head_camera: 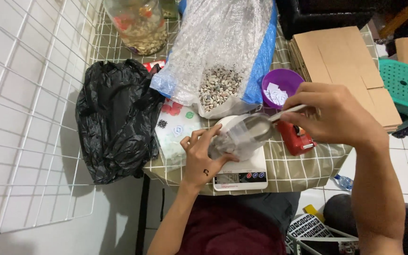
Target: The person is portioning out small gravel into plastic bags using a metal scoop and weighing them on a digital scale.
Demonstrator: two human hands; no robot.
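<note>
A small clear plastic pouch is held upright on the white digital kitchen scale by the left hand, whose fingers are closed around its lower part. The right hand is closed on the handle of a metal scoop, whose bowl is tipped at the pouch's mouth. Some speckled beans seem to lie inside the pouch already, though how full it is cannot be told; the filling looks partly done, with the weighing apparently in progress, since the scale's display is lit. At 12 o'clock from the scale a large clear plastic bag of speckled beans lies open, a good supply left in it. At 1 o'clock a purple plastic bowl with white paper slips is seen, and at 3 o'clock a small red device. No sealed pouches are visible on the checked-cloth surface. A crumpled black plastic bag lies at 9 o'clock.
</note>
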